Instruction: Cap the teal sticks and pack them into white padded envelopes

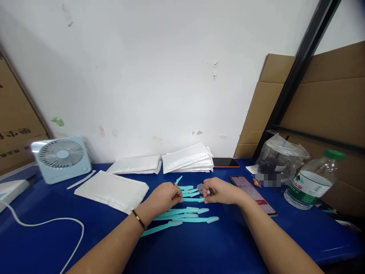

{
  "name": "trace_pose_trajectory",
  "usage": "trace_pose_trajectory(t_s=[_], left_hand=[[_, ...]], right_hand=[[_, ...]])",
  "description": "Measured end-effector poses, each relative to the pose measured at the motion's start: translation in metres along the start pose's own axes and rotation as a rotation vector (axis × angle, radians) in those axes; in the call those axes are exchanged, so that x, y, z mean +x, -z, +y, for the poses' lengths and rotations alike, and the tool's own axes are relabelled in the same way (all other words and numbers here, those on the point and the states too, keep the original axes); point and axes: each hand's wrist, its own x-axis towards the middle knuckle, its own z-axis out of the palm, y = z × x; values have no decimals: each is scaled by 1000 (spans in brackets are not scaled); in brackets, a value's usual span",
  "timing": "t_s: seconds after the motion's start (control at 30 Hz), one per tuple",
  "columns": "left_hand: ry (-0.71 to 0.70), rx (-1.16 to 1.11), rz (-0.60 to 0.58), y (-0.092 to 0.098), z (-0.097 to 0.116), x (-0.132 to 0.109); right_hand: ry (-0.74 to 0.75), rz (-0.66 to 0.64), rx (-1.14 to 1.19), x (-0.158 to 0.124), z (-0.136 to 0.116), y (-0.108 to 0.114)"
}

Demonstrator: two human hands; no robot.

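While razors strew the table (blue), a scuffed wall rises.

On the smartphone, at 4 o'clock, timer "00:02:1_" is displayed; last digit blurred. Characters printed on water-bottle label, between 3 and 4 o'clock, and cardboard carton, 9 o'clock, cannot be reliably read.

On the flat blue tabletop, slim turquoise plastic tools lie before stacked white padded envelopes, between a square pale-blue plastic fan and a clear round plastic bottle.
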Motion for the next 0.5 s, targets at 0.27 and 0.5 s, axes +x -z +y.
trace_pose_trajectory(t_s=[0.27, 0.5], left_hand=[[157, -28, 73, 22, -2, -5], [64, -123, -225, 20, 18, -14]], right_hand=[[-62, 163, 33, -1, -5, 5], [93, -53, 5, 9, -29, -20]])
